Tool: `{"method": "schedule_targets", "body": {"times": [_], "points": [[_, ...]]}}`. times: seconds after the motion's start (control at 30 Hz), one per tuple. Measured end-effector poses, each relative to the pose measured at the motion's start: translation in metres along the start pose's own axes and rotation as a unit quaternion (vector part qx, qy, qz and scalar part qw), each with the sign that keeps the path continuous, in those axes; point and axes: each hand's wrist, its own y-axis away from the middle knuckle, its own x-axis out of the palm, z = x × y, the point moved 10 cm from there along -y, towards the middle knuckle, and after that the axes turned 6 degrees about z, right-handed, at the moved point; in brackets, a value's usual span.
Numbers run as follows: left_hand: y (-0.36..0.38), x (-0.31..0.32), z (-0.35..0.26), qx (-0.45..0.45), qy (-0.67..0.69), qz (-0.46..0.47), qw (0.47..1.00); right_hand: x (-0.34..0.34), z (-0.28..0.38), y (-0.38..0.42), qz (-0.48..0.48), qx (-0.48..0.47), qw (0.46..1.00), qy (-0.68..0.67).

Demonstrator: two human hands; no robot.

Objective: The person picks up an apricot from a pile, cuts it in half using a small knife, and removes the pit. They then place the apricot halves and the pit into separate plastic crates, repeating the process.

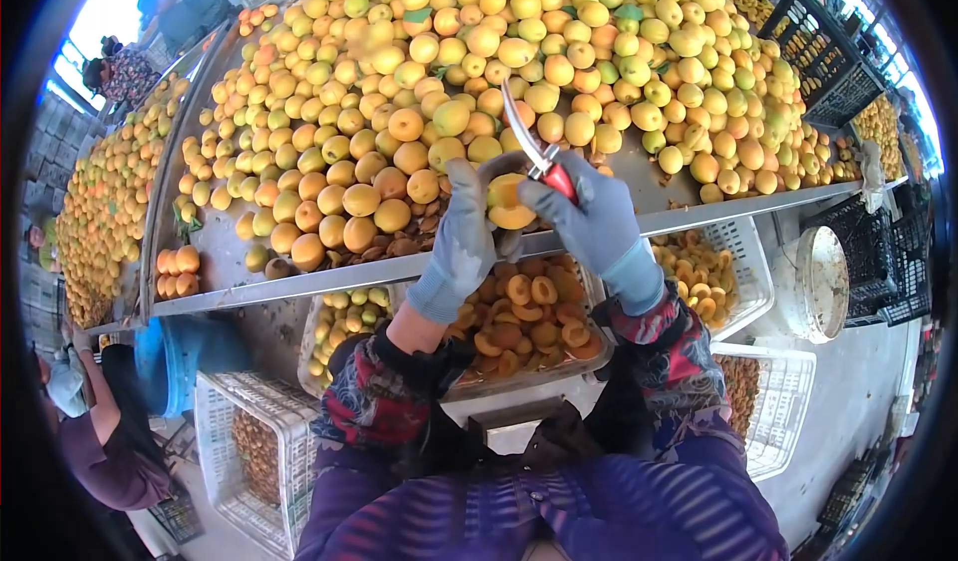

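Note:
In grey work gloves, both of my hands are at the near edge of a metal table. My left hand (462, 230) grips an orange-yellow apricot (510, 204), its fingers closed around the left side. My right hand (591, 220) is closed on the red handle of a curved knife (562, 184), whose blade points up and away from me. Its fingertips also touch the apricot's right side. A big heap of whole apricots (399, 127) covers the table beyond. Below my hands, a crate (597, 361) holds apricot halves (524, 331).
The table's metal rim (329, 280) crosses in front of me. White crates (289, 431), a stained white bucket (826, 283) and a blue barrel (165, 361) stand below it. Black crates (823, 47) are at right. Another person (110, 451) works at far left.

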Motion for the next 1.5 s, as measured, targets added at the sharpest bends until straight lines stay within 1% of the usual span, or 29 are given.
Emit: {"method": "schedule_targets", "body": {"times": [0.07, 0.1, 0.13, 0.17, 0.2, 0.23, 0.27, 0.33, 0.37, 0.43, 0.47, 0.5, 0.57, 0.6, 0.67, 0.7, 0.73, 0.8, 0.83, 0.9, 1.0, 1.1, 1.23, 1.3, 1.33, 1.37, 1.4, 1.43, 1.5], "points": [[0.000, 0.009, -0.001, 0.030, -0.033, 0.024, 0.999, 0.003, 0.001, 0.004, 0.003, -0.010, 0.999, 0.037], [0.002, 0.016, -0.004, 0.058, -0.068, 0.049, 0.995, 0.013, -0.009, 0.004, 0.057, 0.019, 0.989, -0.134], [0.003, 0.018, -0.001, 0.060, -0.069, 0.045, 0.995, 0.025, -0.010, 0.005, 0.111, 0.048, 0.946, -0.300], [0.004, 0.029, 0.003, 0.066, -0.047, 0.089, 0.993, 0.021, -0.005, 0.014, 0.145, 0.062, 0.902, -0.402], [0.006, 0.038, 0.003, 0.073, -0.025, 0.134, 0.988, 0.014, -0.007, 0.016, 0.149, 0.059, 0.902, -0.402], [0.007, 0.034, -0.001, 0.077, -0.026, 0.131, 0.988, -0.008, -0.011, 0.016, 0.114, 0.017, 0.968, -0.225], [0.007, 0.024, -0.009, 0.091, -0.101, 0.094, 0.986, -0.029, -0.010, 0.018, 0.071, -0.026, 0.996, -0.040], [0.008, 0.002, -0.027, 0.113, -0.248, 0.021, 0.962, -0.072, -0.022, 0.036, -0.005, 0.035, 0.999, -0.012], [0.004, -0.020, -0.042, 0.187, -0.360, -0.038, 0.913, -0.092, -0.031, 0.049, -0.018, 0.071, 0.997, 0.029], [0.006, -0.047, -0.068, 0.235, -0.522, -0.127, 0.810, -0.129, -0.057, 0.077, -0.044, 0.113, 0.984, 0.130], [0.002, -0.057, -0.069, 0.235, -0.522, -0.125, 0.811, -0.142, -0.067, 0.089, -0.055, 0.122, 0.973, 0.190], [-0.003, -0.061, -0.067, 0.215, -0.563, -0.120, 0.789, -0.148, -0.075, 0.097, -0.055, 0.124, 0.972, 0.190], [-0.012, -0.056, -0.051, 0.159, -0.644, -0.085, 0.743, -0.170, -0.094, 0.114, -0.138, 0.176, 0.965, 0.139], [-0.016, -0.053, -0.047, 0.160, -0.646, -0.084, 0.742, -0.169, -0.086, 0.112, -0.139, 0.176, 0.965, 0.138], [-0.025, -0.038, -0.027, 0.156, -0.765, -0.038, 0.624, -0.159, -0.066, 0.104, -0.166, 0.169, 0.971, -0.042], [-0.030, -0.042, -0.022, 0.120, -0.775, -0.020, 0.620, -0.153, -0.057, 0.096, -0.160, 0.116, 0.979, -0.038], [-0.032, -0.042, -0.026, 0.121, -0.776, -0.018, 0.618, -0.148, -0.052, 0.089, -0.163, 0.117, 0.979, -0.040], [-0.039, -0.053, -0.024, 0.041, -0.750, -0.008, 0.660, -0.124, -0.033, 0.065, -0.112, 0.073, 0.988, -0.071], [-0.038, -0.049, -0.024, 0.039, -0.749, -0.005, 0.662, -0.116, -0.029, 0.056, -0.111, 0.077, 0.988, -0.071], [-0.038, -0.042, -0.025, 0.025, -0.776, -0.020, 0.630, -0.085, -0.023, 0.034, -0.049, 0.073, 0.979, -0.182], [-0.040, -0.043, -0.026, 0.007, -0.747, -0.037, 0.664, -0.043, -0.030, 0.009, -0.010, 0.052, 0.972, -0.231], [-0.045, -0.047, -0.024, 0.038, -0.708, -0.044, 0.704, -0.008, -0.044, 0.005, 0.008, 0.100, 0.938, -0.331], [-0.045, -0.045, -0.027, 0.094, -0.694, -0.068, 0.711, 0.014, -0.051, 0.008, 0.014, 0.131, 0.898, -0.419], [-0.039, -0.065, -0.041, 0.158, -0.424, -0.120, 0.884, 0.011, -0.047, 0.009, 0.023, 0.121, 0.897, -0.425], [-0.037, -0.063, -0.045, 0.158, -0.426, -0.117, 0.883, 0.011, -0.043, 0.010, 0.033, 0.113, 0.895, -0.430], [-0.038, -0.067, -0.036, 0.137, -0.151, -0.074, 0.976, 0.012, -0.044, 0.011, 0.031, 0.112, 0.894, -0.432], [-0.038, -0.061, -0.026, 0.104, 0.139, -0.024, 0.985, 0.015, -0.041, 0.012, 0.040, 0.098, 0.891, -0.442], [-0.035, -0.053, -0.029, 0.108, 0.160, 0.022, 0.981, 0.017, -0.038, 0.012, 0.048, 0.084, 0.887, -0.451], [-0.028, -0.048, -0.025, 0.102, 0.184, 0.002, 0.978, 0.021, -0.036, 0.013, 0.053, 0.055, 0.881, -0.468]]}}
